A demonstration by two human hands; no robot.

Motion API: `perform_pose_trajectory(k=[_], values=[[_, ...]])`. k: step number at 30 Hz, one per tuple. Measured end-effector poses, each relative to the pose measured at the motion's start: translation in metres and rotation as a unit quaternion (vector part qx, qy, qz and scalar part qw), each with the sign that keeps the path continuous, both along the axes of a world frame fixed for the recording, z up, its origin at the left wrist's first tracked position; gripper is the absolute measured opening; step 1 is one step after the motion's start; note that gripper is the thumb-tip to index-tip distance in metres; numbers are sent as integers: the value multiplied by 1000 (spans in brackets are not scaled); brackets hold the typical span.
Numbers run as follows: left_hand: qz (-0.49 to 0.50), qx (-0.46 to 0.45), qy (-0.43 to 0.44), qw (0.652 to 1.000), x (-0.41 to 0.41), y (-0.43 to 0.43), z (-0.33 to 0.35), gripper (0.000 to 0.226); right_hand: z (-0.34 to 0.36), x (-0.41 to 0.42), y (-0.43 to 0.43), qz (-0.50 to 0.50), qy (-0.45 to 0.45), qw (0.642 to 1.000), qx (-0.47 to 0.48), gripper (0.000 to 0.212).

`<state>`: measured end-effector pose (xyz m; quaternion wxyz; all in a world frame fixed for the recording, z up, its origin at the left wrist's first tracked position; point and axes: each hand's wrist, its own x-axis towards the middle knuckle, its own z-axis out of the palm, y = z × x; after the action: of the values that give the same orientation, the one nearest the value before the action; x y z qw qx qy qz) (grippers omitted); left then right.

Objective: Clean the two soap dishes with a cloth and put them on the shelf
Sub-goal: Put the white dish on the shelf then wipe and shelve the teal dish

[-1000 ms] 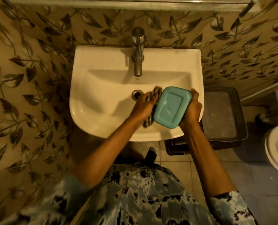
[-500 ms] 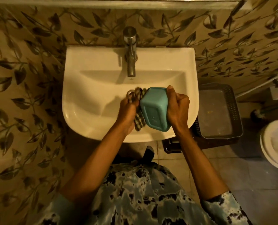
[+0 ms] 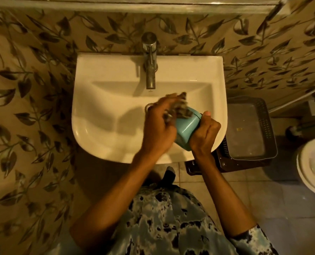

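The soap dish [image 3: 187,128], centre frame, now tilts on edge, clamped in our right hand [image 3: 205,134], as our left hand [image 3: 159,124], gripping the cloth [image 3: 180,107], shifts to its upper end, so wiping continues.

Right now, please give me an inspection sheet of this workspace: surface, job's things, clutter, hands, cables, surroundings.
Surface: white sink, basin looks dry, tap shows no running water.
Job's things: teal soap dish held over the sink; checked cloth pressed on its upper end. Only one dish seen; shelf not seen.
Clutter: nothing seen in the basin.
Hands: left hand holds the cloth, blurred; right hand grips the dish.
Cables: nothing seen.
Surroundings: leaf-pattern wall; grey basket on a dark crate right of the sink; toilet at far right; tiled floor.
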<state>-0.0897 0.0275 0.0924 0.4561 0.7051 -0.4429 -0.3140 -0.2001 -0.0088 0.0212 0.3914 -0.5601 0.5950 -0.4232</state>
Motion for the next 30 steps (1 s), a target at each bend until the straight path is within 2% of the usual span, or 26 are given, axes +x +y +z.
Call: perform_pose_trajectory(k=[2, 3, 5, 6, 8, 11, 13, 15, 17, 19, 20, 22, 23, 24, 26, 30], values=[[-106, -56, -71, 990, -27, 9, 7, 44, -4, -7, 1, 17, 15, 996, 90, 45], [-128, -71, -95, 985, -29, 9, 5, 44, -4, -8, 0, 18, 6, 998, 68, 48], [-75, -31, -34, 996, -12, -1, -2, 44, 1, -2, -8, 0, -26, 998, -55, 47], [-21, 8, 17, 1000, 0, -6, -4, 45, 5, 3, -10, -19, -41, 997, -62, 46], [34, 32, 44, 998, 7, -9, -6, 41, 11, 14, -10, -42, -63, 996, -53, 46], [-66, -72, -40, 994, -24, 4, 9, 36, 7, 7, -17, -20, -61, 993, -99, 53], [-110, -97, -64, 987, -28, 8, 2, 37, 11, 5, -21, -6, -45, 993, -113, 55], [-52, -51, -15, 997, -8, -7, -10, 36, 14, 6, -20, -24, -47, 994, -93, 51], [54, 43, 86, 994, 18, -28, -18, 30, 15, 10, -16, -82, -112, 990, -6, 47], [114, 90, 210, 967, 37, -42, -24, 29, 14, 13, -25, -121, -158, 970, 139, 47], [131, 90, 259, 953, 41, -45, -25, 29, 13, 12, -35, -104, -172, 953, 225, 50], [145, 68, 296, 942, 46, -49, -22, 29, 16, 7, -53, -48, -281, 874, 393, 59], [150, 54, 296, 942, 48, -49, -19, 29, 18, 2, -58, -20, -332, 833, 442, 59], [153, 41, 288, 944, 50, -49, -15, 28, 19, -2, -61, 8, -373, 804, 463, 56], [151, 22, 255, 955, 54, -51, -5, 27, 19, -9, -63, 65, -421, 778, 461, 46], [90, -31, 113, 989, 53, -60, 8, 24, 19, -10, -57, 114, -490, 766, 401, 45]])
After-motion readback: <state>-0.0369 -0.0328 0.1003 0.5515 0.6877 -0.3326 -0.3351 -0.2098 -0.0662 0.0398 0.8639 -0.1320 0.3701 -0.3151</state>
